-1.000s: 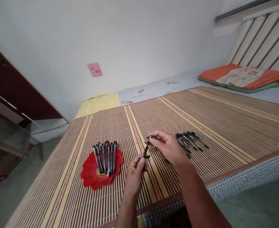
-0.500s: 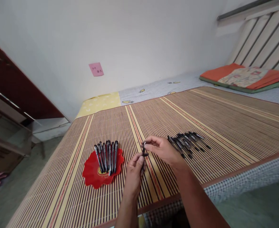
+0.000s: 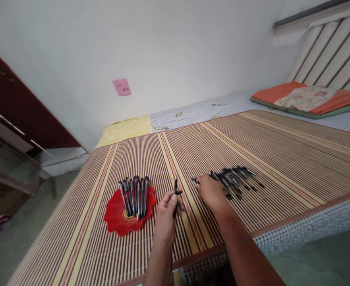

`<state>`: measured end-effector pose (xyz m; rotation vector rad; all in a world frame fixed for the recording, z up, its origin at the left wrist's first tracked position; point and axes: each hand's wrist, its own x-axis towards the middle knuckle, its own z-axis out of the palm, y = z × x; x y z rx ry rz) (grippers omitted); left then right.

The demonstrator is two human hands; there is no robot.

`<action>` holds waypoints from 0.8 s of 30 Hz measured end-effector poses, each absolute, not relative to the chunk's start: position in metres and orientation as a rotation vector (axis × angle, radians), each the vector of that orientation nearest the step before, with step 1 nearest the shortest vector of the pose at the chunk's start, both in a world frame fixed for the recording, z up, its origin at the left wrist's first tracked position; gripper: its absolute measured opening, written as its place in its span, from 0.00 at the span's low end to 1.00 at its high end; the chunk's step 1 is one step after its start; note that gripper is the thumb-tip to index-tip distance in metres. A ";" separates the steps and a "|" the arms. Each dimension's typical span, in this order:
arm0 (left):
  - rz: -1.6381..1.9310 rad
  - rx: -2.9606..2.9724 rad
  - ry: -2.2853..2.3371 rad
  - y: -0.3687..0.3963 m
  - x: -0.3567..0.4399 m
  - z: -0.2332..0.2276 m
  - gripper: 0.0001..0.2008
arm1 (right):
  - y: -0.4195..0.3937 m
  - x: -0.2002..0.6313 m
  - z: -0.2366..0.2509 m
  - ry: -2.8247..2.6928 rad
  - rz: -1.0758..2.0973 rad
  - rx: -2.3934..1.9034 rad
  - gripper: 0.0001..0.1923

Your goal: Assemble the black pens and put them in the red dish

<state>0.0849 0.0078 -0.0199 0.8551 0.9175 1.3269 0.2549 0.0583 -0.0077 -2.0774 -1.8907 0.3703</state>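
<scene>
Fingers of the left hand pinch one black pen upright above the striped mat, right of the red dish of pens. Right hand lies flat, fingertips touching the loose pen pile.

One red plate, one pillow, two hands.
</scene>
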 end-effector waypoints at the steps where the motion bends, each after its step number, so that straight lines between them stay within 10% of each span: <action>1: 1.327 0.859 0.914 0.008 0.085 -0.020 0.17 | 0.058 0.253 -0.008 -1.899 0.379 -2.073 0.08; 24: 1.217 0.850 0.838 0.005 0.091 -0.019 0.16 | 0.053 0.235 0.011 -1.160 1.363 -0.886 0.12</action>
